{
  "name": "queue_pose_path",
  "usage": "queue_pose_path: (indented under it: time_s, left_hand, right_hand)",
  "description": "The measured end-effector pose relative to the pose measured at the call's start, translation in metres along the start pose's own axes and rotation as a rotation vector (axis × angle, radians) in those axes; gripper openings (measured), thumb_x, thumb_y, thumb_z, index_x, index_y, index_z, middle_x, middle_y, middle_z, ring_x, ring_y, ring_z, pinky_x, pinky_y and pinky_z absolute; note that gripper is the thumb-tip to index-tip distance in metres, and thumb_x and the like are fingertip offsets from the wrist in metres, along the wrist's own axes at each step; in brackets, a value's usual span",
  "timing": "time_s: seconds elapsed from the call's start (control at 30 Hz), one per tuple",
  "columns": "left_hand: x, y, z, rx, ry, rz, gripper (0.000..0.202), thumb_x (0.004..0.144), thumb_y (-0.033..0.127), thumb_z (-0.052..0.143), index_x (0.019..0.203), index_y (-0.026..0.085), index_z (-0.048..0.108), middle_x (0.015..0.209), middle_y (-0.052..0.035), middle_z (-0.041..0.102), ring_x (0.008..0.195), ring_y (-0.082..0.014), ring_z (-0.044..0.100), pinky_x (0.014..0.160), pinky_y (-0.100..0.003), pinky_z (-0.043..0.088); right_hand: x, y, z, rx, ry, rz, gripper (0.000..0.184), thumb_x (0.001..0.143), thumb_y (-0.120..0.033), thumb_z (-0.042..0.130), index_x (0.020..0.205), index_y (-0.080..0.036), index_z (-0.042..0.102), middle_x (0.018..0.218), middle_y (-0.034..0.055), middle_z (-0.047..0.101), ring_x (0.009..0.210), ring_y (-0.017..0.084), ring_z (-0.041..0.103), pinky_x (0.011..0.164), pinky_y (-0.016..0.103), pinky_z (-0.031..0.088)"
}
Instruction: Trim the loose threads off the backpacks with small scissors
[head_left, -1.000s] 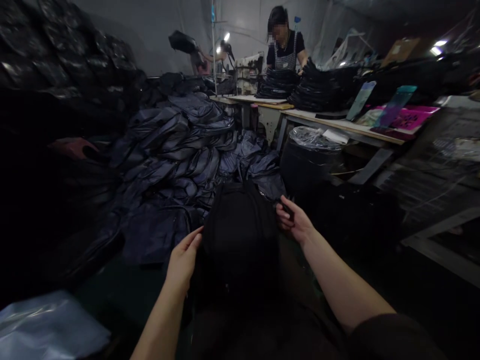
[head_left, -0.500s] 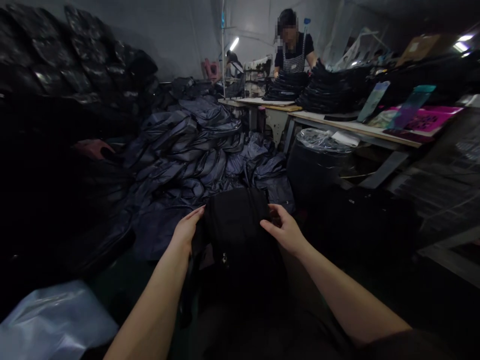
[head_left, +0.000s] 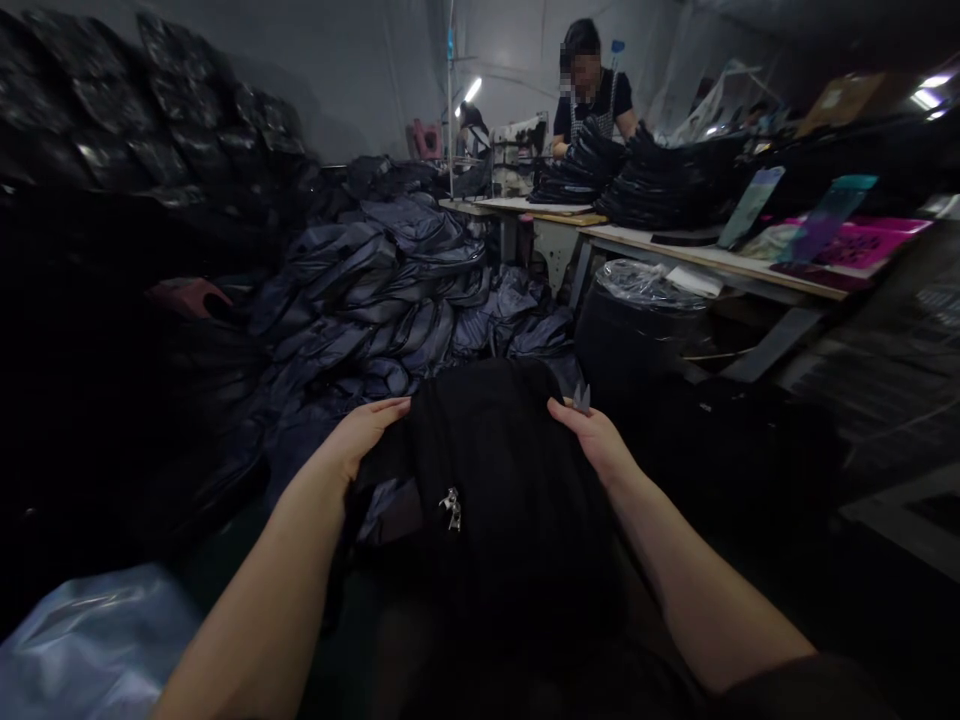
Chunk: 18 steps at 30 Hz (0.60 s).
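Note:
A black backpack [head_left: 510, 470] lies in front of me, with two metal zipper pulls [head_left: 451, 508] on its left part. My left hand [head_left: 369, 432] is closed on the backpack's left edge, thumb on top. On the opposite edge, my right hand [head_left: 589, 430] grips the fabric between thumb and fingers. Two short pointed blades, like those of thread snips [head_left: 582, 399], stick up from behind the right hand's fingers; their handle is hidden. The backpack's lower part fades into shadow.
A heap of dark bags [head_left: 375, 270] fills the floor ahead. Beyond it, a person [head_left: 592, 100] stands at a table [head_left: 697, 250] with stacked dark pieces. A plastic-lined bin [head_left: 630, 320] stands at right; pale plastic sheeting [head_left: 90, 640] lies lower left.
My hands have moved farther apart, and the backpack shows wider and flatter between them. Zipper pulls and pointed blades show more plainly. Across the table, the person has lifted some stacked pieces.

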<state>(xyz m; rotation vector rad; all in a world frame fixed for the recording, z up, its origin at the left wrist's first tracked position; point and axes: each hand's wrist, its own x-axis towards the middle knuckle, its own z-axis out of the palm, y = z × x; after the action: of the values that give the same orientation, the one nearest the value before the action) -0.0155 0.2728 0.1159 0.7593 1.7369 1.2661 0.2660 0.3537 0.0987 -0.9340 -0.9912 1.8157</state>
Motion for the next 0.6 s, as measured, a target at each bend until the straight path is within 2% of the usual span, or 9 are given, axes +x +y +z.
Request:
queue_pose_path:
  time_s: [0.1,0.2,0.27,0.33,0.37,0.4,0.47,0.53,0.6]
  left_hand:
    - [0.002,0.005,-0.005,0.139,-0.012,0.034,0.024,0.066,0.034,0.070,0.085,0.019,0.072,0.079,-0.0064,0.072,0.082,-0.0272,0.067,0.077,-0.040,0.053]
    - [-0.005,0.000,-0.004,0.266,0.161,0.145,0.023,0.071,0.033,0.066,0.088,0.019,0.071,0.097,-0.0085,0.069,0.111,-0.0307,0.055,0.099,-0.044,0.039]
    - [-0.022,-0.009,0.003,0.388,0.324,0.319,0.026,0.077,0.034,0.059,0.096,0.019,0.069,0.109,-0.0093,0.064,0.121,-0.0294,0.045,0.106,-0.044,0.029]
    - [-0.049,-0.022,0.015,0.526,0.367,0.530,0.032,0.083,0.038,0.052,0.105,0.020,0.066,0.109,-0.0090,0.062,0.112,-0.0259,0.051,0.102,-0.041,0.034]
    - [-0.064,-0.030,0.022,0.564,0.303,0.596,0.034,0.084,0.039,0.050,0.110,0.021,0.063,0.106,-0.0082,0.062,0.103,-0.0235,0.055,0.095,-0.038,0.041]
    - [-0.078,-0.037,0.029,0.580,0.187,0.599,0.039,0.084,0.041,0.051,0.118,0.023,0.059,0.107,-0.0076,0.061,0.096,-0.0219,0.058,0.088,-0.036,0.045]
    - [-0.101,-0.053,0.042,0.603,0.026,0.525,0.052,0.081,0.044,0.056,0.130,0.027,0.048,0.117,-0.0078,0.057,0.100,-0.0234,0.057,0.085,-0.035,0.047]
    - [-0.111,-0.064,0.051,0.550,-0.013,0.462,0.054,0.082,0.043,0.055,0.134,0.030,0.044,0.126,-0.0070,0.054,0.111,-0.0246,0.053,0.091,-0.036,0.043]
    - [-0.109,-0.068,0.054,0.424,0.008,0.409,0.045,0.085,0.041,0.053,0.128,0.029,0.052,0.118,-0.0061,0.059,0.105,-0.0223,0.055,0.088,-0.034,0.044]
  right_hand:
    - [0.002,-0.004,-0.001,0.029,-0.025,0.137,0.023,0.066,-0.035,0.076,0.079,-0.018,0.068,0.072,0.0058,0.070,0.063,0.019,0.066,0.065,0.031,0.055]
    - [0.012,0.006,-0.005,0.036,-0.021,0.204,0.021,0.068,-0.034,0.074,0.081,-0.018,0.068,0.075,0.0056,0.070,0.066,0.019,0.068,0.069,0.032,0.055]
    - [0.020,0.013,-0.008,0.038,-0.027,0.215,0.021,0.070,-0.034,0.072,0.084,-0.019,0.067,0.080,0.0060,0.070,0.071,0.019,0.068,0.073,0.032,0.055]
    - [0.026,0.019,-0.011,0.035,-0.038,0.224,0.022,0.071,-0.035,0.070,0.086,-0.018,0.066,0.084,0.0077,0.071,0.077,0.020,0.069,0.075,0.033,0.055]
    - [0.028,0.020,-0.012,0.031,-0.037,0.231,0.023,0.071,-0.035,0.069,0.086,-0.018,0.066,0.084,0.0083,0.071,0.078,0.021,0.069,0.075,0.034,0.056]
    - [0.030,0.021,-0.014,0.028,-0.032,0.236,0.022,0.071,-0.034,0.069,0.085,-0.017,0.066,0.084,0.0086,0.071,0.078,0.021,0.069,0.075,0.034,0.056]
    - [0.034,0.022,-0.016,0.024,-0.018,0.239,0.021,0.071,-0.034,0.069,0.083,-0.018,0.066,0.082,0.0082,0.071,0.077,0.021,0.069,0.074,0.035,0.056]
    - [0.036,0.023,-0.017,0.020,-0.012,0.235,0.020,0.072,-0.035,0.068,0.082,-0.018,0.066,0.082,0.0079,0.071,0.077,0.021,0.069,0.075,0.035,0.056]
    - [0.037,0.025,-0.018,0.013,-0.008,0.226,0.020,0.074,-0.036,0.067,0.084,-0.018,0.066,0.083,0.0078,0.071,0.078,0.021,0.069,0.075,0.035,0.056]
